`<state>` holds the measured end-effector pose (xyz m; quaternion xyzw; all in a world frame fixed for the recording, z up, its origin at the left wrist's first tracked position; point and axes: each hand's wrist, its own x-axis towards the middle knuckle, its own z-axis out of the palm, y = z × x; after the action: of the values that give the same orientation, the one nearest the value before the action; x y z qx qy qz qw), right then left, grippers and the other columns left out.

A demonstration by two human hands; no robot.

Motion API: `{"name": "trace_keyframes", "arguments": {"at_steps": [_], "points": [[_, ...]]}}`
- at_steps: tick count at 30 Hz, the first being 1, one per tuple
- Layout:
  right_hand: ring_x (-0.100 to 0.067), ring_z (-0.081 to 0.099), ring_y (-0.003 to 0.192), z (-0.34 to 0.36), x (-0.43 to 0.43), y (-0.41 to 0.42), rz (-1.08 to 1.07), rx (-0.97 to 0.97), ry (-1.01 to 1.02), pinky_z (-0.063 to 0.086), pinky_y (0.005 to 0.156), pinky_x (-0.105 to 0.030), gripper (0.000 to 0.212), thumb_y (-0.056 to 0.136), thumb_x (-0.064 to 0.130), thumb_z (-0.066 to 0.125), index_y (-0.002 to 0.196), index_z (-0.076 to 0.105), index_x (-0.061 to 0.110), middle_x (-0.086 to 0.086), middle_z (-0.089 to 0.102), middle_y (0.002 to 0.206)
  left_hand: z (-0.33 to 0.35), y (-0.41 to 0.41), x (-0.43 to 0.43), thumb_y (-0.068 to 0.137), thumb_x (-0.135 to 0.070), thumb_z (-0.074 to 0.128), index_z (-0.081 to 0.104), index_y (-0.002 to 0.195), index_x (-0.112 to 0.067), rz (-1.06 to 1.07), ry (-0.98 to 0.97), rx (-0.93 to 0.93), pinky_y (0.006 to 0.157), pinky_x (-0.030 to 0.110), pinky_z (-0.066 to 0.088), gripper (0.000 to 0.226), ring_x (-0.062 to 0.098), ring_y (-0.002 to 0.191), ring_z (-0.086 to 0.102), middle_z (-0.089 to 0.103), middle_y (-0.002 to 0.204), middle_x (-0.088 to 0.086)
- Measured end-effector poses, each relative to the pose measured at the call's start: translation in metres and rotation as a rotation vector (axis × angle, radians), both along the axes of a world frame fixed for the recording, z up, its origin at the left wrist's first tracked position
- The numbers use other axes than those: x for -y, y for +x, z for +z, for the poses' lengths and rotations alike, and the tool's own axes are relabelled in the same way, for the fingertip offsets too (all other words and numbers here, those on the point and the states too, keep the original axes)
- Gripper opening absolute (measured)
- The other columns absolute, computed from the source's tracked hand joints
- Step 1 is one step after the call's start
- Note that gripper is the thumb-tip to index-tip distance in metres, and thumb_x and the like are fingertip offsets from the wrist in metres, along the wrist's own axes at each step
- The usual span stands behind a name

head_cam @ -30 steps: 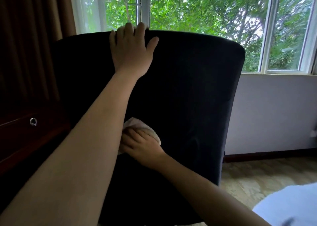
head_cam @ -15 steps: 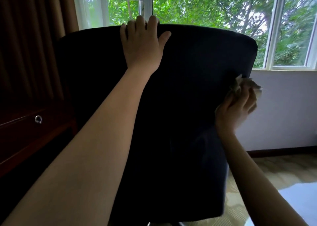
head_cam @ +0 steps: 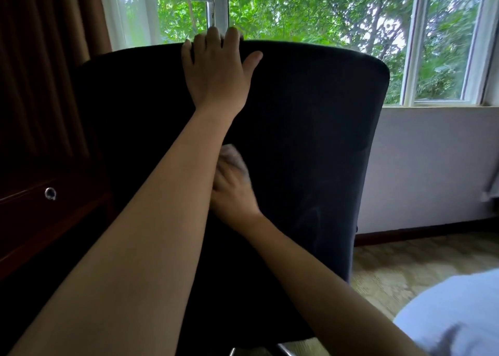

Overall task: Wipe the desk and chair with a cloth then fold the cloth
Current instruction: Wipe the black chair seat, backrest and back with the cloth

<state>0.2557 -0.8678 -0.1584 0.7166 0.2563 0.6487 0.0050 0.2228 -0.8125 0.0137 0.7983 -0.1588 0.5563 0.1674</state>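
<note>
The back of a black chair [head_cam: 310, 139] fills the middle of the view. My left hand [head_cam: 216, 72] holds its top edge, fingers curled over the rim and thumb spread on the backrest. My right hand [head_cam: 232, 191] presses a small pale cloth [head_cam: 233, 156] against the middle of the backrest, just right of my left forearm. The hand and cloth are blurred, and the hand and forearm hide most of the cloth. Faint wipe streaks show lower right on the backrest.
A dark wooden desk drawer with a ring pull [head_cam: 50, 193] stands at the left under a brown curtain [head_cam: 46, 58]. Windows [head_cam: 324, 12] lie behind the chair, a grey wall [head_cam: 432, 166] to the right, patterned floor [head_cam: 405, 269] and a white surface [head_cam: 453, 315] at bottom right.
My right hand swung the cloth from the chair's middle out to its right edge and back to the middle. My left hand kept hold of the top edge.
</note>
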Motion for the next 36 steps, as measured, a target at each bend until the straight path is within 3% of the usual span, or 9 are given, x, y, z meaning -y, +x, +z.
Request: {"name": "trace_keyframes", "arguments": {"at_steps": [9, 15, 19, 22, 24, 26, 28, 30, 36], "points": [[-0.044, 0.04, 0.118, 0.001, 0.194, -0.041, -0.311, 0.133, 0.716, 0.044, 0.09, -0.06, 0.048, 0.09, 0.022, 0.046, 0.136, 0.036, 0.019, -0.026, 0.045, 0.133, 0.0, 0.005, 0.002, 0.096, -0.053, 0.033, 0.044, 0.132, -0.018, 0.012, 0.002, 0.029, 0.111, 0.041, 0.016, 0.051, 0.028, 0.128, 0.036, 0.045, 0.134, 0.008], [-0.052, 0.032, 0.128, -0.003, 0.159, -0.028, -0.277, 0.124, 0.894, 0.034, 0.1, -0.064, 0.047, 0.092, 0.02, 0.042, 0.136, 0.028, 0.022, -0.031, 0.038, 0.14, -0.001, 0.006, 0.011, 0.097, -0.052, 0.031, 0.042, 0.133, -0.018, 0.03, -0.004, 0.034, 0.113, 0.042, 0.012, 0.05, 0.028, 0.13, 0.034, 0.043, 0.136, 0.008], [-0.041, 0.036, 0.12, -0.032, 0.088, 0.003, -0.229, 0.182, 0.692, 0.028, 0.11, -0.052, 0.046, 0.085, 0.009, 0.057, 0.129, 0.045, 0.014, -0.024, 0.044, 0.126, -0.001, 0.006, 0.019, 0.097, -0.051, 0.031, 0.041, 0.133, -0.02, 0.035, -0.012, 0.032, 0.114, 0.042, 0.012, 0.049, 0.026, 0.131, 0.033, 0.043, 0.137, 0.006], [-0.032, 0.064, 0.097, -0.057, 0.018, 0.015, -0.102, 0.05, 0.41, 0.048, 0.09, -0.044, 0.019, 0.095, 0.01, 0.04, 0.113, 0.046, 0.015, -0.016, 0.065, 0.103, -0.002, 0.007, 0.021, 0.098, -0.051, 0.031, 0.042, 0.133, -0.019, 0.027, -0.02, 0.042, 0.114, 0.042, 0.011, 0.049, 0.026, 0.131, 0.034, 0.043, 0.136, 0.006], [0.005, 0.065, 0.086, -0.058, -0.016, 0.001, -0.031, -0.064, 0.32, 0.047, 0.087, -0.017, 0.027, 0.104, 0.016, 0.015, 0.105, 0.04, 0.027, 0.018, 0.068, 0.074, -0.002, 0.006, 0.019, 0.097, -0.052, 0.03, 0.042, 0.134, -0.02, 0.022, -0.022, 0.046, 0.114, 0.041, 0.011, 0.05, 0.025, 0.131, 0.033, 0.043, 0.137, 0.005], [0.021, 0.057, 0.071, -0.059, -0.021, 0.0, -0.105, -0.129, 0.215, 0.04, 0.084, -0.004, 0.025, 0.097, 0.009, 0.034, 0.098, 0.044, 0.032, 0.032, 0.053, 0.054, -0.002, 0.005, 0.016, 0.097, -0.054, 0.029, 0.041, 0.134, -0.022, 0.019, -0.016, 0.036, 0.114, 0.04, 0.011, 0.05, 0.023, 0.132, 0.033, 0.042, 0.137, 0.004], [-0.007, 0.066, 0.073, -0.048, -0.013, 0.001, 0.017, -0.13, 0.078, 0.047, 0.08, -0.02, 0.013, 0.078, 0.008, 0.064, 0.082, 0.06, 0.019, 0.008, 0.067, 0.067, -0.002, 0.005, 0.012, 0.097, -0.054, 0.03, 0.041, 0.135, -0.022, 0.012, -0.011, 0.029, 0.114, 0.04, 0.011, 0.051, 0.023, 0.132, 0.033, 0.043, 0.137, 0.003], [-0.027, 0.064, 0.095, -0.038, 0.011, 0.004, -0.009, -0.181, 0.054, 0.048, 0.089, -0.038, 0.017, 0.088, 0.013, 0.057, 0.104, 0.055, 0.014, -0.013, 0.069, 0.098, -0.003, 0.005, 0.007, 0.097, -0.054, 0.03, 0.041, 0.135, -0.021, 0.01, -0.012, 0.03, 0.114, 0.04, 0.011, 0.052, 0.023, 0.132, 0.033, 0.043, 0.137, 0.003], [-0.037, 0.04, 0.113, -0.016, 0.166, -0.034, -0.357, 0.043, 0.359, 0.045, 0.092, -0.056, 0.049, 0.085, 0.022, 0.054, 0.133, 0.041, 0.019, -0.016, 0.039, 0.125, -0.004, 0.009, 0.004, 0.097, -0.052, 0.031, 0.041, 0.136, -0.021, -0.008, -0.04, 0.02, 0.114, 0.04, 0.01, 0.051, 0.024, 0.134, 0.031, 0.042, 0.138, 0.005]]}}
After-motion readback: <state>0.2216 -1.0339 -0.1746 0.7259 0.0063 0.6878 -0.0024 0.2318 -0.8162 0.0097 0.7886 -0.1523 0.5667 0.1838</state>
